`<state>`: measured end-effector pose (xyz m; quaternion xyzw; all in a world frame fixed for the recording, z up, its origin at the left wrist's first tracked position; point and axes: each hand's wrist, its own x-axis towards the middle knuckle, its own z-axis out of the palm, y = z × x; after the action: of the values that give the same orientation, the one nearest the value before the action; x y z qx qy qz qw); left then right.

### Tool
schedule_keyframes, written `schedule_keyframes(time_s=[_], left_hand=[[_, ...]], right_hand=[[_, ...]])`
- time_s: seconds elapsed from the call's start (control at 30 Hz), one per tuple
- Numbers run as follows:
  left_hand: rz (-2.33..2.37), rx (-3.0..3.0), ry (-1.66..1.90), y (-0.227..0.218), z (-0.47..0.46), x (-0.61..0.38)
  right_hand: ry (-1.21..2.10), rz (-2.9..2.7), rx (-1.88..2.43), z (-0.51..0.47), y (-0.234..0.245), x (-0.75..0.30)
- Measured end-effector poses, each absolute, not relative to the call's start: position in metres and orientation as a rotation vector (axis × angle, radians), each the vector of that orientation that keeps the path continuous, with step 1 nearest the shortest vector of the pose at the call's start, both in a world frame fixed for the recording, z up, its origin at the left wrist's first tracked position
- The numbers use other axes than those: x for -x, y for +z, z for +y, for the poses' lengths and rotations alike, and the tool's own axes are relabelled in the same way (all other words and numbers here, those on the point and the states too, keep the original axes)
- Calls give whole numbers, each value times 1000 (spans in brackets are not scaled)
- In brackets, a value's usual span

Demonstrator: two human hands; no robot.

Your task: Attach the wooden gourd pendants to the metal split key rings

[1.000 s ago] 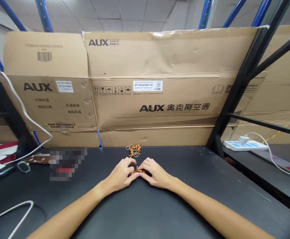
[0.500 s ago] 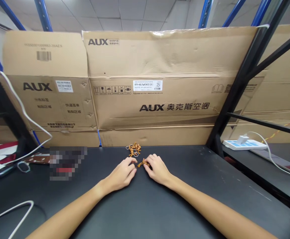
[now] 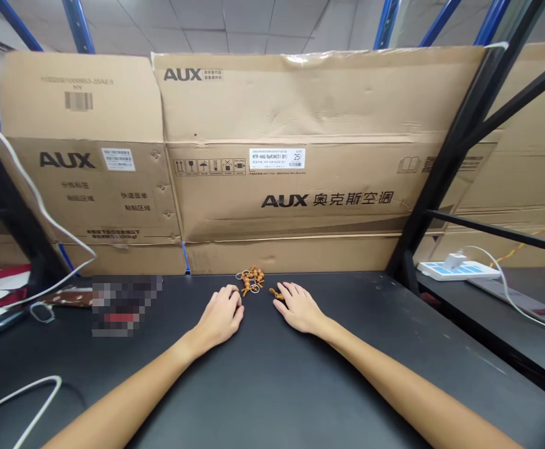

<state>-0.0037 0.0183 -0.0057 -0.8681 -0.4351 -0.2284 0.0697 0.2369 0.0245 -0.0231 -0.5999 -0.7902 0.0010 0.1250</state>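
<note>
My left hand [image 3: 220, 317] rests palm down on the black table [image 3: 272, 386], fingers loosely curled and holding nothing. A small tangle of wooden bead keychains with metal rings [image 3: 252, 280] lies just beyond and between my hands. My right hand [image 3: 299, 308] lies flat with its fingers spread. A small separate wooden bead piece [image 3: 277, 294] sits at the tips of its fingers, on the table. I cannot tell whether the fingers touch it.
Large AUX cardboard sheets [image 3: 277, 156] stand along the table's far edge between black steel uprights [image 3: 445, 149]. A power strip [image 3: 454, 270] sits on a lower surface to the right. A white cable [image 3: 29, 405] lies at the lower left, and a pixelated patch [image 3: 127, 305] covers something at the left.
My hands have moved apart from close together around the small wooden piece. That piece now lies further right, at my right fingertips. The tangle of keychains stays in place.
</note>
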Motion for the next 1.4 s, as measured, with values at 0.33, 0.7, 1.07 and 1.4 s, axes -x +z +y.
schedule_keyframes(time_s=[0.33, 0.7, 1.07, 1.4], left_hand=[[-1223, 2729, -480, -12, 30, 8], [-1033, 2708, -674, -5, 15, 0], [-1079, 2732, -667, -6, 15, -1], [-1086, 2756, -661, -8, 17, 0]], right_hand=[[-156, -2194, 1562, 15, -20, -230], [316, -2628, 1217, -9, -13, -215], [280, -2678, 1374, -8, -6, -220], [281, -2687, 1325, -12, -8, -214]])
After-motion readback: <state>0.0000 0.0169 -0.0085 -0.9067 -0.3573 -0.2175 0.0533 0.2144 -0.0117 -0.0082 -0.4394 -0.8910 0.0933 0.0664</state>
